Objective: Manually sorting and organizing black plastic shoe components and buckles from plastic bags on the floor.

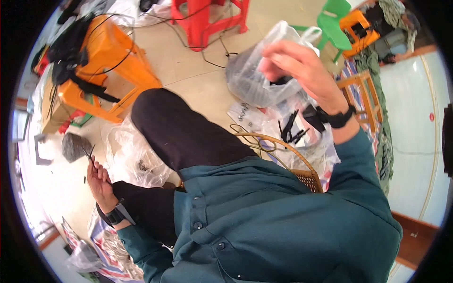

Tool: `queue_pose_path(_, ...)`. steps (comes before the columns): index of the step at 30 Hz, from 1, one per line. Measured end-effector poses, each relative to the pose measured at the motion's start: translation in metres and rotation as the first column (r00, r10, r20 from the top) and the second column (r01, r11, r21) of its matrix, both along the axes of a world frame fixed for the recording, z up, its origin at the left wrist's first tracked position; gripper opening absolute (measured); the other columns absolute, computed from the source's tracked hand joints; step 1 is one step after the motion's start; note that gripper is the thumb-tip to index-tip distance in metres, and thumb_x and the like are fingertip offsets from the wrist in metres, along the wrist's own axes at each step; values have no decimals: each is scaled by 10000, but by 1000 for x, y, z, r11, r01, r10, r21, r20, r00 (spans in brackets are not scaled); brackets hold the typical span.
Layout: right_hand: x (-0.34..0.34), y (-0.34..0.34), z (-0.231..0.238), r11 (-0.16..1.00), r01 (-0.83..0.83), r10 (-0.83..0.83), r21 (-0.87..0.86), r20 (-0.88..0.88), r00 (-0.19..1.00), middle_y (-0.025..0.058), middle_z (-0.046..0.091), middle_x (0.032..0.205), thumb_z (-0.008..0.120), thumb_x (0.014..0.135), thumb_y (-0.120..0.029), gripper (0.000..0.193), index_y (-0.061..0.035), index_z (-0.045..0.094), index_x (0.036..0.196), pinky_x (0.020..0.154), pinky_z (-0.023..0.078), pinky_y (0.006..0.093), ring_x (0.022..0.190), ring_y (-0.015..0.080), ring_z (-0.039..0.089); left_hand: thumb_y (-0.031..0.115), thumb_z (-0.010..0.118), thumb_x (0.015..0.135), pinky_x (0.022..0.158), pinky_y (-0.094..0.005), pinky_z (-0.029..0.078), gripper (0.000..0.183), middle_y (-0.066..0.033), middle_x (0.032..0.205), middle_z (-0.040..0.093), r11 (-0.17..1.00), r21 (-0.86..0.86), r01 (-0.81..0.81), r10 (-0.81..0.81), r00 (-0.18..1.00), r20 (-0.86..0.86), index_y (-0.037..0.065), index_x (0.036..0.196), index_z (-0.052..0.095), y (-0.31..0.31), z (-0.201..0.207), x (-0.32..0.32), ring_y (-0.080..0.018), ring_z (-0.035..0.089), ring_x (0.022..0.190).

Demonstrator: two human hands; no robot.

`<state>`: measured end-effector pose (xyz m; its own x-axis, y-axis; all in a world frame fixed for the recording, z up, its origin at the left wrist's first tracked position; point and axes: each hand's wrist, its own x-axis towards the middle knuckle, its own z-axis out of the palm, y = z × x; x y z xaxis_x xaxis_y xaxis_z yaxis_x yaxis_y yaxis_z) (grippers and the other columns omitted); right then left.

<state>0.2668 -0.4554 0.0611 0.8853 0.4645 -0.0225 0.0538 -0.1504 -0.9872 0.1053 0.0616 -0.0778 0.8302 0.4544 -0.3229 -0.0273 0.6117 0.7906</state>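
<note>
While the left hand (98,181) pinches black clips (89,153), the right hand's (297,63) grip grasps a plastic bag (250,78).

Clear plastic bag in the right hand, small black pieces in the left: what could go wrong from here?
1. The clear plastic bag hangs from the right hand alone, held up over the floor; if the grip slips, its dark contents may spill.
2. The left hand pinches thin black pieces out to the side; one could drop and be lost among the crumpled plastic beside it.
</note>
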Motion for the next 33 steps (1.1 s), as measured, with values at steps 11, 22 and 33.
queue_pose_path(11,-192,-320,-364,396,816,-771,-422,-635,46,78,605,729,605,754,-185,160,-47,573,828,562,477,305,616,163,576,134,499,883,383,-171,277,147,-1,694,500,998,9,64,-61,979,-195,11,964,494,28,4,17,-37,332,460)
queue_pose_path(22,-166,-181,-413,257,517,-707,-817,206,677,159,537,906,620,684,-186,242,-70,561,888,724,442,421,867,334,535,149,504,883,386,-162,278,124,13,678,490,915,404,3,183,888,-421,37,935,505,26,57,-21,-44,357,473)
queue_pose_path(33,-151,-203,-440,24,613,-862,-790,294,413,202,569,783,503,789,-241,214,-39,560,831,671,426,459,762,392,542,157,493,895,407,-162,291,142,22,684,477,918,395,-34,214,880,-423,27,952,505,18,63,-35,-39,368,511)
